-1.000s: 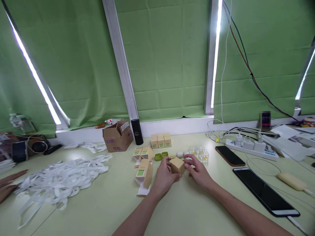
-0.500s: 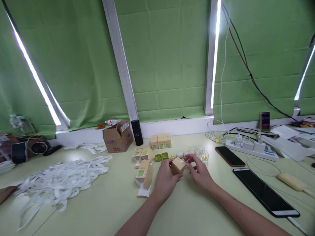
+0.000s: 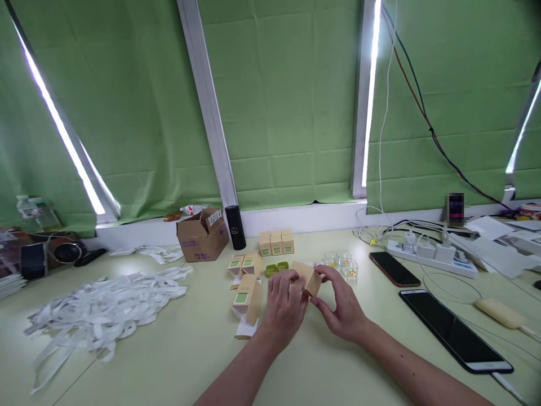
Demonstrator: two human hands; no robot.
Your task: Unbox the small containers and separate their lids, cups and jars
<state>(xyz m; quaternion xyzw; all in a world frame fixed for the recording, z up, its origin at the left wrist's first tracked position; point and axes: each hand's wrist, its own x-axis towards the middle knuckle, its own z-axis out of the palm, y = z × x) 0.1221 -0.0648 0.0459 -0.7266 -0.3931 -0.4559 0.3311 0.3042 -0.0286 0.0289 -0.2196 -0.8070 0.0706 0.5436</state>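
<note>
Between my two hands, above the table, is a small tan cardboard box [image 3: 310, 278], tilted. My left hand [image 3: 284, 304] wraps its left side with bent fingers. On the other side, my right hand [image 3: 340, 301] pinches the box's right end between thumb and fingers. Two green square cups [image 3: 277, 269] sit just beyond my left hand. To its left stands a tan box with a green label and an open white flap [image 3: 247, 301], with two similar open boxes [image 3: 245, 264] behind. Clear plastic cups with gold-coloured bits [image 3: 341, 264] are beyond my right hand.
Three boxes [image 3: 276, 243] stand in a row at the back, near a black cylinder [image 3: 235, 228] and a brown carton [image 3: 203, 235]. White straps [image 3: 114, 307] lie heaped at left. Phones [image 3: 456, 330], a power strip [image 3: 433, 256] and cables are at right.
The box in my hands has been turned and tipped onto its side. My right hand has closed on its end. A person's hand at the far left edge has gone out of view.
</note>
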